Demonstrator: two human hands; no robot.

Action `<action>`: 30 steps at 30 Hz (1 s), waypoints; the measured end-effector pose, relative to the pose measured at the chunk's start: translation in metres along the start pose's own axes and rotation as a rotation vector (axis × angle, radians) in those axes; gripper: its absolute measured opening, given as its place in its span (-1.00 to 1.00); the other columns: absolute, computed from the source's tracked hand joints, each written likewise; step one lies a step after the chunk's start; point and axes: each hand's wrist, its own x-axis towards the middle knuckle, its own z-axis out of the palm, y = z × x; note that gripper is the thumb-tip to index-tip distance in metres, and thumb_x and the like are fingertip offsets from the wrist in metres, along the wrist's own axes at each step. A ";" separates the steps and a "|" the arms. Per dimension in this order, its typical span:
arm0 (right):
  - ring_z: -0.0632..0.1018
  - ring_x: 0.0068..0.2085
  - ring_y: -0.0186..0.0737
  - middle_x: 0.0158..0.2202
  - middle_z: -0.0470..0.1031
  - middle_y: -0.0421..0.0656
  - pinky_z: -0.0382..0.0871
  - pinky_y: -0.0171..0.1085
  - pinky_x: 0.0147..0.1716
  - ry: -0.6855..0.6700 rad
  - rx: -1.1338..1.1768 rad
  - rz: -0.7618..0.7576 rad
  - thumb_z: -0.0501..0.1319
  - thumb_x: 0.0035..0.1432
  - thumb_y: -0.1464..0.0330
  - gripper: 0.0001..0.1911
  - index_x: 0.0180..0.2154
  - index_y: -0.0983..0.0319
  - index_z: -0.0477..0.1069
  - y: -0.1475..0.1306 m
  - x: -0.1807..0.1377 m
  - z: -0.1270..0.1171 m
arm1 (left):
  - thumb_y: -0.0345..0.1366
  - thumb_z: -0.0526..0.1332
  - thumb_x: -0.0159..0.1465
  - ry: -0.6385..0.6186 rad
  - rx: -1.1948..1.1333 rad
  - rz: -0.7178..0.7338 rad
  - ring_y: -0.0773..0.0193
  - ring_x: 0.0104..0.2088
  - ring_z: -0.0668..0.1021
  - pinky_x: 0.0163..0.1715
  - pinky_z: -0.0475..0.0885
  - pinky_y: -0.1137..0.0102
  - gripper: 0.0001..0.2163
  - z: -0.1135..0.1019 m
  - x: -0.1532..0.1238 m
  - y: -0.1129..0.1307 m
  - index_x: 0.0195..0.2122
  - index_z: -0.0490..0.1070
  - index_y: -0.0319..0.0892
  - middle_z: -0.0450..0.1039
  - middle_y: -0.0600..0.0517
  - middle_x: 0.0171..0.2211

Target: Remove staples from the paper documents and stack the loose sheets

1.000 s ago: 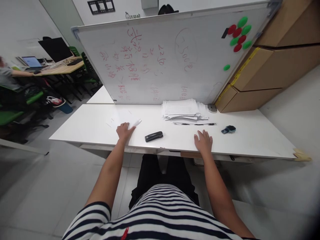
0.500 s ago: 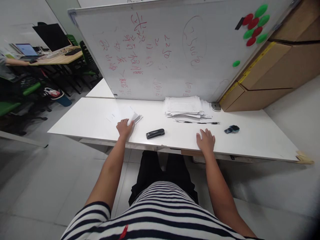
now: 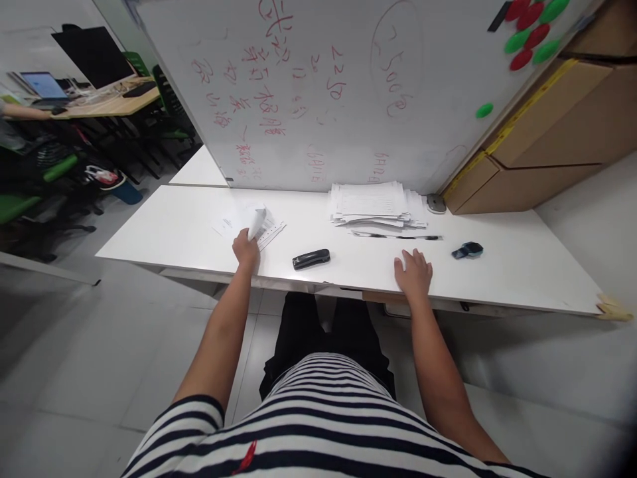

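My left hand (image 3: 246, 249) is closed on a few white sheets of paper (image 3: 257, 223) at the left of the white table (image 3: 507, 265), lifting their near edge off the surface. My right hand (image 3: 413, 273) lies flat and open on the table near its front edge, holding nothing. A black stapler (image 3: 310, 259) lies between my hands. A stack of printed papers (image 3: 374, 204) sits at the back, with a black pen (image 3: 398, 236) along its front edge.
A whiteboard (image 3: 318, 86) with red writing and magnets stands along the table's back. A small blue device (image 3: 467, 250) lies to the right of my right hand, a grey mouse (image 3: 436, 203) beside cardboard boxes (image 3: 547, 146). Another person's arm (image 3: 27, 111) rests at a desk far left.
My left hand went from flat on the sheets to gripping them and raising their edge. My right hand stayed flat. The view shifted closer and downward.
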 end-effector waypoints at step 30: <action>0.13 0.30 0.04 0.29 0.16 0.09 -0.06 0.15 0.23 0.035 0.017 -0.012 -0.06 0.29 0.16 -0.49 0.14 0.27 0.32 0.000 -0.001 0.000 | -0.03 0.14 0.23 -0.049 0.063 0.071 -0.06 0.20 0.24 0.16 0.14 0.07 -0.57 0.011 0.006 -0.003 0.05 0.44 -0.13 0.32 -0.04 0.18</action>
